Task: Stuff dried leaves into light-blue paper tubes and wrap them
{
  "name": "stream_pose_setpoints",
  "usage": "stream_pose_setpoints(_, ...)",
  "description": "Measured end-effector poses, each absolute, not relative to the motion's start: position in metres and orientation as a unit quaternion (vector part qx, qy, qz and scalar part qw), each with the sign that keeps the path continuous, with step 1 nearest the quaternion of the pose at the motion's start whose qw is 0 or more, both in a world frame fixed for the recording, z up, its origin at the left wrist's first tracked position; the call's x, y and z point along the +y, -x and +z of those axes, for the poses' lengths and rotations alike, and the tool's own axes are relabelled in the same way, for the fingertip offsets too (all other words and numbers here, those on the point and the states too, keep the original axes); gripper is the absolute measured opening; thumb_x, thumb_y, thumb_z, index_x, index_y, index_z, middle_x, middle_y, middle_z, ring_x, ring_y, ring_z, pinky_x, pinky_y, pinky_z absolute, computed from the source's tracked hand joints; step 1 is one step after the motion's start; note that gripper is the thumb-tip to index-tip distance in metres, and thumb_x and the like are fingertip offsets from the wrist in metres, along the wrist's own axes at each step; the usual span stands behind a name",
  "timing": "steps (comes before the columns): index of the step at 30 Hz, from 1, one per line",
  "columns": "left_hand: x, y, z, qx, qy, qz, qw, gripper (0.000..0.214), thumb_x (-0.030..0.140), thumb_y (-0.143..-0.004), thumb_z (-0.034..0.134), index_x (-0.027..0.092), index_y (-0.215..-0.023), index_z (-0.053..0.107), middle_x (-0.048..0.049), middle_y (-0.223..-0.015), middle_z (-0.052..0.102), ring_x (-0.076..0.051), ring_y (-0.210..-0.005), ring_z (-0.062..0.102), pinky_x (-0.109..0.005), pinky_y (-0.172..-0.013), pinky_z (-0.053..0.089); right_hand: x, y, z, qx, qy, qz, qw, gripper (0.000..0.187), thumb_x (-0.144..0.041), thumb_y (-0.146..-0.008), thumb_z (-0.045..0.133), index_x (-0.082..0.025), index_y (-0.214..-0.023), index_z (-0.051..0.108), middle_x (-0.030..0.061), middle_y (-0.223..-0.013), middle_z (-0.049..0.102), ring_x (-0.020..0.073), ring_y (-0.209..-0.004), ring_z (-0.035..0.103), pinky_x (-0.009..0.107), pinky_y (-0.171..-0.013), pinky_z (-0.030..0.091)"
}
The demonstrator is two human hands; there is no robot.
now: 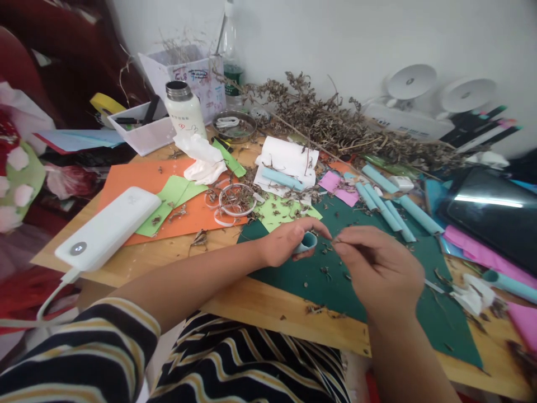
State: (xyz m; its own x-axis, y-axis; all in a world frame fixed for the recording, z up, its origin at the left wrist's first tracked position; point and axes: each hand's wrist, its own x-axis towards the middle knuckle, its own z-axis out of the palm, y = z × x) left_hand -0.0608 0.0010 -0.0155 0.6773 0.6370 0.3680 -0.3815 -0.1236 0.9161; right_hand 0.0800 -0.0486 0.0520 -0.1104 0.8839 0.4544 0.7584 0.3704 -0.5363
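Observation:
My left hand (286, 242) is closed around a rolled light-blue paper tube (309, 240), whose round mouth faces up toward me. Its index finger reaches out past the tube. Close beside it, my right hand (380, 266) pinches thumb and fingers together near that fingertip; a tiny dark bit shows there, too small to name. Beneath both hands lies a dark green sheet (293, 274) sprinkled with dry leaf crumbs. Several more blue paper tubes (382, 208) rest on the sheet beyond my right hand.
A heap of dried plants (319, 120) lies along the wall. At left are a white power bank (108, 228) with a cable, an orange sheet (126, 179) and an uncapped white bottle (184, 109). A black tablet-like device (495, 212) stands at right.

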Motion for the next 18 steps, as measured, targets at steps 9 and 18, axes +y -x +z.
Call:
stream_pose_setpoints(9, 0.001, 0.058, -0.017, 0.075, -0.616, 0.403, 0.673, 0.056, 0.063, -0.076, 0.023, 0.011, -0.086, 0.041, 0.0043, -0.058, 0.034, -0.004, -0.041, 0.032, -0.017, -0.037, 0.028, -0.027, -0.072, 0.064, -0.857, 0.454, 0.067, 0.235, 0.016, -0.022, -0.078, 0.046, -0.019, -0.072, 0.060, 0.0062, -0.086, 0.058, 0.0170, -0.084, 0.054, 0.031, -0.075, 0.043)
stream_pose_setpoints(18, 0.003, 0.059, -0.018, 0.147, -0.662, 0.407, 0.612, 0.066, 0.071, -0.070, 0.020, 0.011, -0.077, 0.046, -0.0005, -0.057, 0.044, -0.010, -0.052, 0.042, -0.024, -0.049, 0.038, -0.022, -0.065, 0.080, -0.921, 0.385, 0.057, 0.011, 0.028, -0.035, -0.079, 0.042, -0.021, -0.077, 0.067, 0.0066, -0.128, 0.043, 0.0283, -0.114, 0.039, 0.048, -0.088, 0.035)
